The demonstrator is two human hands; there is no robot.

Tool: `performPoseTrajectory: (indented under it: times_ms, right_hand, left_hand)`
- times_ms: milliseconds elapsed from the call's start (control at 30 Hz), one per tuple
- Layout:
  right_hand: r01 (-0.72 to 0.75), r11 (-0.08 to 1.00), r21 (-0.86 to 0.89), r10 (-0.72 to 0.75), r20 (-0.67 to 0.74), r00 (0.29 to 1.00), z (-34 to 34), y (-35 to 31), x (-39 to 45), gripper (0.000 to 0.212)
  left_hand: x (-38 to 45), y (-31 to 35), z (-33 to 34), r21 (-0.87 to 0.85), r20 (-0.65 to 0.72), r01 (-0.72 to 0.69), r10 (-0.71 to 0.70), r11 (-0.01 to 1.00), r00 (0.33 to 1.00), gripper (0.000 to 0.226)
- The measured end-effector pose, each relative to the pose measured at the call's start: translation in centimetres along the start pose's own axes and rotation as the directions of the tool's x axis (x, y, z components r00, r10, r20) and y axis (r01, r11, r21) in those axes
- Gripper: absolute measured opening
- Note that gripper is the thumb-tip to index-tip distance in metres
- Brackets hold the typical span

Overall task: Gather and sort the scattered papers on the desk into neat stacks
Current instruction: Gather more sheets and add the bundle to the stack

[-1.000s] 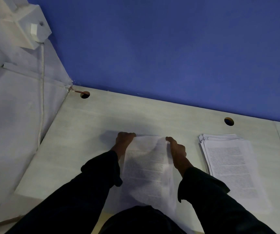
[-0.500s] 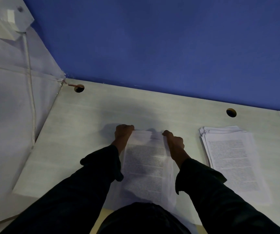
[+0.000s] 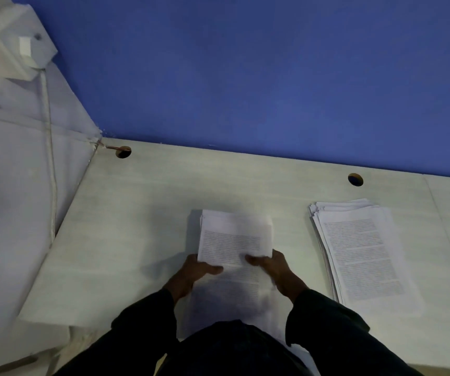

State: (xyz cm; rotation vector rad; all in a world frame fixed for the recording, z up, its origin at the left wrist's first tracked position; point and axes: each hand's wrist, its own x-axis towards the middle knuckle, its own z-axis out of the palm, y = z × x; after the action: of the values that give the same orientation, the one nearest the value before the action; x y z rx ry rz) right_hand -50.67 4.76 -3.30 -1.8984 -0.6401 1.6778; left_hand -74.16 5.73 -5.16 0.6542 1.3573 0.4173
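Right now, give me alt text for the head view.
Both hands, left hand and right hand, grip a sheaf of printed papers over a pale desk. A second stack lies to the right, below a blue wall.
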Motion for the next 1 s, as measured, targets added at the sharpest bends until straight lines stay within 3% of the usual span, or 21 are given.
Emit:
performPoseTrajectory:
  times_ms: [100,267,400,500,567,667,800,900,1000]
  right_hand:
    - [-0.005,1.000,0.010,0.005,-0.008,1.000,-0.4,-0.5,-0.2,0.043]
    - [-0.050,0.990,0.132,0.032,0.140,0.990,-2.9,-1.3,-2.6,0.053]
    - [-0.045,0.882,0.469,-0.042,0.174,0.984,-2.7,-0.1,-3.3,0.054]
    - [-0.012,0.877,0.481,-0.052,0.119,0.992,-1.3,0.8,-3.9,0.049]
    - [0.030,0.914,0.404,-0.084,0.116,0.990,-0.8,1.5,-4.4,0.043]
    - [0.043,0.933,0.356,-0.093,0.123,0.988,-1.6,2.3,-4.9,0.036]
    - [-0.035,0.940,0.340,-0.016,0.146,0.989,-4.1,3.1,-5.2,0.044]
    - [-0.084,0.945,0.317,0.002,0.252,0.968,-6.0,3.3,-6.1,0.048]
    - [-0.136,0.947,0.290,0.037,0.321,0.946,-6.4,2.8,-7.5,0.036]
  left_hand:
    - [0.1,1.3,-0.9,-0.039,-0.106,-0.042,0.038,0.998,0.994,0.028]
    - [-0.9,4.4,-1.6,-0.355,-0.309,-0.168,0.054,0.920,0.949,0.037]
    - [-1.9,3.2,0.8,-0.527,-0.292,-0.157,-0.004,0.835,0.957,0.044]
    - [-2.4,1.1,3.3,-0.685,-0.251,-0.132,-0.063,0.716,0.966,0.029]
    - [-2.7,-0.3,4.0,-0.718,-0.184,-0.097,-0.054,0.689,0.982,0.036]
    - [-4.0,-1.0,2.4,-0.668,-0.136,-0.048,-0.059,0.742,0.989,0.042]
    - [-6.1,0.6,-4.7,-0.560,-0.122,-0.056,-0.016,0.827,0.992,0.041]
    - [-7.7,2.9,-9.3,-0.289,0.016,-0.015,0.020,0.957,1.000,0.046]
    - [-8.6,4.6,-8.3,-0.066,0.229,0.027,-0.012,0.997,0.973,0.046]
